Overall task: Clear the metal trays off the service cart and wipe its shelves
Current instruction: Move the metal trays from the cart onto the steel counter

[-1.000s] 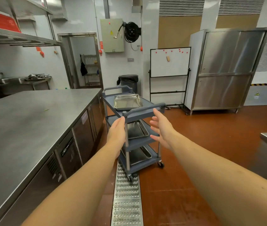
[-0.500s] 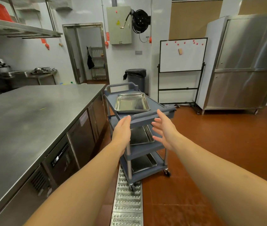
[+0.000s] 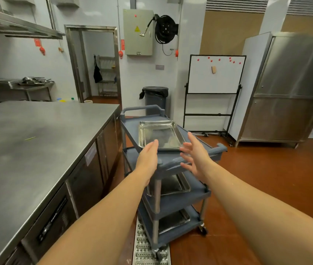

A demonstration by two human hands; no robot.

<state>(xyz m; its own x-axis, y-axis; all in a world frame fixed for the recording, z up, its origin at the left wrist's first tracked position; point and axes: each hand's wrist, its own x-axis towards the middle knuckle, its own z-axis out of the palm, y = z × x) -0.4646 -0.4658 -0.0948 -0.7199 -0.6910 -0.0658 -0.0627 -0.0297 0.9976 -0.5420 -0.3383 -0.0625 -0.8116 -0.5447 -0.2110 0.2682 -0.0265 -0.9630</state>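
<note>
Here both hands, the left hand and right hand, reach wide-fingered and empty toward the top tray on the cart.

You face the cart: the top tray lies on its upper shelf, the middle tray one shelf down, the bottom tray on the lowest. The counter stands left of the cart, the bin behind it, the whiteboard behind-right, and the drain grate under its near corner.
</note>
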